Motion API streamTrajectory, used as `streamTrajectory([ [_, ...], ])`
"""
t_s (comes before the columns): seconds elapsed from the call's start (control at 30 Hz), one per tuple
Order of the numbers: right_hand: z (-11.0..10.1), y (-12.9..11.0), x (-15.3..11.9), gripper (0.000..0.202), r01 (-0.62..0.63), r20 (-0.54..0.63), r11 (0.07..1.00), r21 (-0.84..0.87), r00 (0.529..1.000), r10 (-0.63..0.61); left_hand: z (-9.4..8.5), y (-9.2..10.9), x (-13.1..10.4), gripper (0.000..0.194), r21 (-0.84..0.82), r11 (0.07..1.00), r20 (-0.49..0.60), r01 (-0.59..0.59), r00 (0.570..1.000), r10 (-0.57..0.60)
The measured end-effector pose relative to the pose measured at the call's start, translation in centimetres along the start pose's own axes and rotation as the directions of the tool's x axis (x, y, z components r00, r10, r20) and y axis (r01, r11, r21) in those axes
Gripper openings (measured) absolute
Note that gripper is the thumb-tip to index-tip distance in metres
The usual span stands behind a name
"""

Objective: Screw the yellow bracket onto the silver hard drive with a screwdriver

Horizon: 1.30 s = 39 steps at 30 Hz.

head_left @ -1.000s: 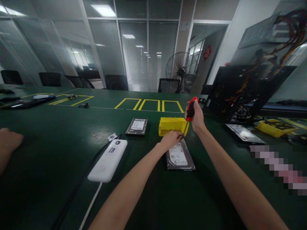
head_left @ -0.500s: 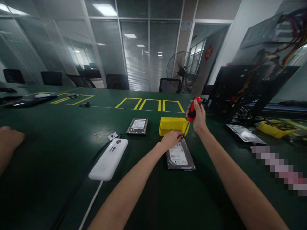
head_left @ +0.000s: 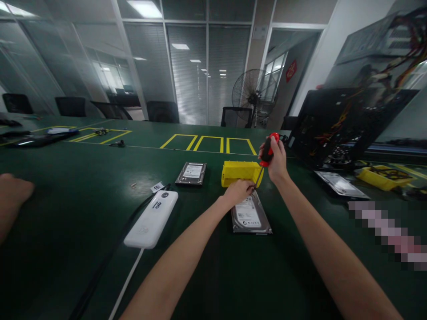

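Observation:
My right hand (head_left: 276, 160) is wrapped round the red and black handle of a screwdriver (head_left: 267, 152). Its thin shaft slants down and left to my left hand (head_left: 239, 192). The left fingers are pinched together around the screwdriver's tip, over the far end of a hard drive (head_left: 248, 215); what lies between them is too small to make out. This drive rests flat, its white label facing up. Just behind the left hand stands a yellow plastic bin (head_left: 238, 171), its inside partly hidden.
A second hard drive (head_left: 191, 173) lies to the left, near a white power bank (head_left: 151, 220) with cables. At right are an opened computer case (head_left: 336, 120), another drive-like metal piece (head_left: 342, 183) and a yellow tray (head_left: 383, 178). Another person's hand (head_left: 15, 191) shows at far left.
The view has shifted very slightly. Both hands, the screwdriver and the hard drive keep nearly the same positions.

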State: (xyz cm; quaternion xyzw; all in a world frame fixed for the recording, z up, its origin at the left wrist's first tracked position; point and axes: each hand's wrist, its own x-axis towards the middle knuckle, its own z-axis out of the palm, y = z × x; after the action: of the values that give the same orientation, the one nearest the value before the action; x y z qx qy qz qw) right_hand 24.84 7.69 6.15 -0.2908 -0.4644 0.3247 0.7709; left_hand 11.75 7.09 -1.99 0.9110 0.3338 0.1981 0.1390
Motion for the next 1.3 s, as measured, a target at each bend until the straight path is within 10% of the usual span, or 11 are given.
streamTrajectory([
  [0.9, 0.16, -0.14, -0.03, 0.044, -0.031, -0.100, 0.999, 0.029, 0.994, 0.033, 0.13, -0.27, -0.07, 0.032, 0.009, 0.999, -0.016, -0.034, 0.999, 0.034],
  [1.3, 0.59, -0.80, -0.37, 0.057, -0.145, 0.054, 0.989, 0.041, 0.988, 0.143, -0.26, 0.26, -0.19, 0.033, 0.049, 0.999, 0.016, 0.007, 1.000, -0.008],
])
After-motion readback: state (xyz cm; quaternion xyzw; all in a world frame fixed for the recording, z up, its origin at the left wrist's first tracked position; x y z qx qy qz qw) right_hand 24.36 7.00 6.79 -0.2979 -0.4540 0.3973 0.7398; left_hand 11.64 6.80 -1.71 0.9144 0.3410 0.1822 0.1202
